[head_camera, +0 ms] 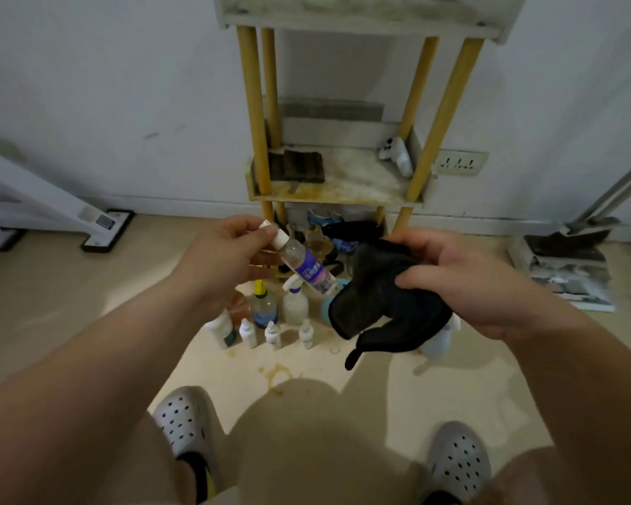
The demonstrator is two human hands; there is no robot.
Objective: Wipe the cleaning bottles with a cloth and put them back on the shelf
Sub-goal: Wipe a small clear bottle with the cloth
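Wiping is the step in hand, as I judge it from my station: one bottle is lifted and the cloth is ready, yet the two are not clearly in contact. My left hand [230, 249] pinches the small clear bottle [306, 267] at its white cap, thumb on one side and fingers on the other. My right hand [452, 282] is curled round the bunched dark cloth [379, 304], a loose corner hanging below. The hands are apart, with the bottle spanning most of the gap between them, in the air in front of the shelf's lowest tier.

Orientation: the bottle's long axis runs on a diagonal, cap up and to the left at my left hand, base down and to the right, pointing at the cloth. The base lies just beside the cloth's upper edge; whether it touches I cannot tell. The purple label faces the camera.

Next move, in my judgement: bring the cloth over the base and body, close it round, and draw or turn the bottle by the cap. That grip is narrow, so the pull should be gentle.

Return target: the shelf [339, 198], where a white bottle [397, 154] sits in the middle tier's right rear corner. Other bottles [270, 315] stand clustered on the floor [88, 304] below.
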